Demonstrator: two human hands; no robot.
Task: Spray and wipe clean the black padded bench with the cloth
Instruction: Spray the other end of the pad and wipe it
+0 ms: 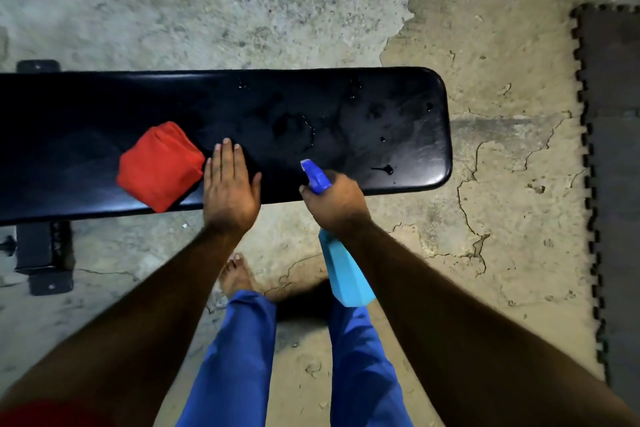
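Observation:
The black padded bench (381, 97) runs across the view, its right half dotted with wet droplets and smears. A folded red cloth (159, 166) lies on the pad left of centre. My left hand (230, 184) rests flat on the pad with straight fingers, just right of the cloth. My right hand (334, 201) grips the neck of a light blue spray bottle (346, 270). Its darker blue nozzle points over the near edge at the wet pad, and the bottle body hangs below my wrist.
The bench's black metal leg and foot (43, 253) stand at the lower left on the rough concrete floor. A dark interlocking foam mat (613, 149) lies along the right. My legs in blue trousers and a bare foot (237, 276) are close to the bench.

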